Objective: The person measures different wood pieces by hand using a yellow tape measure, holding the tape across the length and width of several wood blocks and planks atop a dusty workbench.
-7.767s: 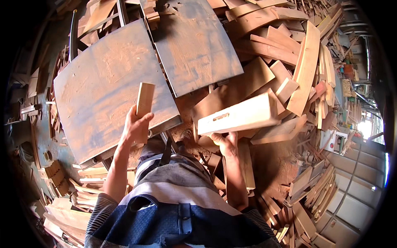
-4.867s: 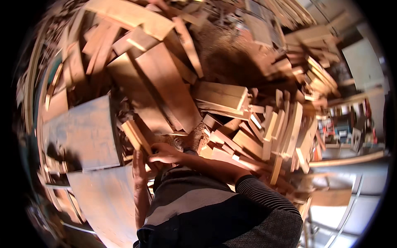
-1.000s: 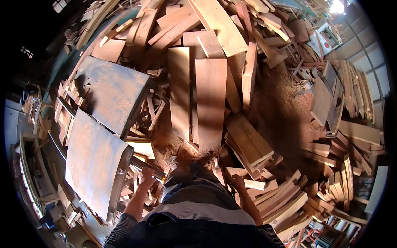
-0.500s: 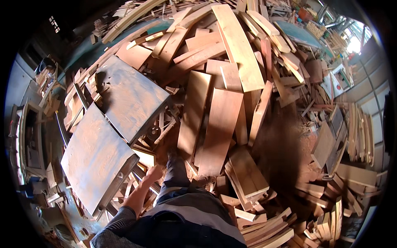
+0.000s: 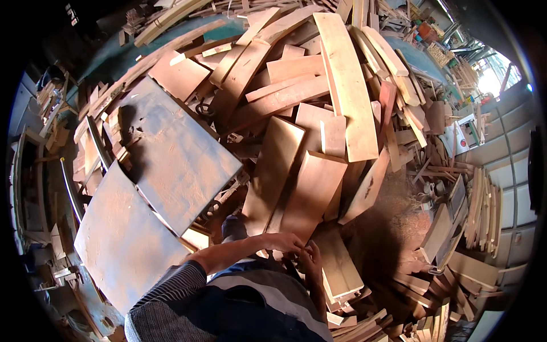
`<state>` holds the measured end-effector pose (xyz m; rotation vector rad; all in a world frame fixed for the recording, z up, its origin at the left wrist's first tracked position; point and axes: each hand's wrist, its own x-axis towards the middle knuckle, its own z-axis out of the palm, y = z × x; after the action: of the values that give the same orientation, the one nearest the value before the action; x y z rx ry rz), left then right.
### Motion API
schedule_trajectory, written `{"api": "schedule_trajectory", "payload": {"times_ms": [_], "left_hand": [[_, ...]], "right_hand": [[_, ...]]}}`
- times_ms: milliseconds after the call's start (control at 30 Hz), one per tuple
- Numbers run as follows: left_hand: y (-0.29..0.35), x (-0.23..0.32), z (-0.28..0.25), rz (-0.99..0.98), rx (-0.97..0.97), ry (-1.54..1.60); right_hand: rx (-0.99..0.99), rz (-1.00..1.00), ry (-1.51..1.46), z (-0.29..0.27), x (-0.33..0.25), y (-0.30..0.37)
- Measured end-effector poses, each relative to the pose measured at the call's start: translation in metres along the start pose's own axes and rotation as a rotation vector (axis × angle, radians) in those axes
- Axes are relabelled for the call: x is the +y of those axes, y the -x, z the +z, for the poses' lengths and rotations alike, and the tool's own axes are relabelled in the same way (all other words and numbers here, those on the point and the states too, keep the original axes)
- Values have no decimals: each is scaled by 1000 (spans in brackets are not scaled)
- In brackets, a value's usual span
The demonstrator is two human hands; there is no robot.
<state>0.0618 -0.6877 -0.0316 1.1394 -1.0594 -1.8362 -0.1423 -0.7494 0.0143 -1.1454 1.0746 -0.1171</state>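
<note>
My left hand (image 5: 286, 243) and my right hand (image 5: 310, 259) meet in front of my waist, fingertips close together. The fingers of both are bent inward, and whatever is between them is too small or hidden to make out. Just beyond them lie a wide reddish board (image 5: 312, 191) and a darker board (image 5: 274, 171), leaning on the heap side by side. By my right hand stands a short stack of thick planks (image 5: 341, 265). To my left is the flat metal machine table (image 5: 128, 231), dusted with sawdust, with a second plate (image 5: 182, 154) beyond it.
A large heap of loose boards, topped by a long pale plank (image 5: 348, 85), fills the space ahead. Sawdust (image 5: 393, 199) covers the floor at the right. More offcuts and upright strips (image 5: 483, 211) stand along the right wall. Short pieces lie around my right side.
My left hand has moved from beside the machine table to the right, up to my right hand, which has come into sight. The view has shifted slightly.
</note>
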Motion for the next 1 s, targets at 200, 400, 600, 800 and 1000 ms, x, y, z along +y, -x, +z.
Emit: {"api": "schedule_trajectory", "payload": {"times_ms": [200,400,600,800,1000], "left_hand": [[9,-7,-92,-153,-207,393],[3,26,-152,-128,-56,239],[-32,25,-355,888,258,709],[-28,64,-538,-149,1146,-314],[-38,32,-609,-220,1381,-969]], "right_hand": [[9,-31,172,83,-76,-25],[160,-32,233,119,-81,-59],[197,250,138,120,-93,-42],[308,398,46,137,-88,-15],[396,474,-73,141,-56,-19]]}}
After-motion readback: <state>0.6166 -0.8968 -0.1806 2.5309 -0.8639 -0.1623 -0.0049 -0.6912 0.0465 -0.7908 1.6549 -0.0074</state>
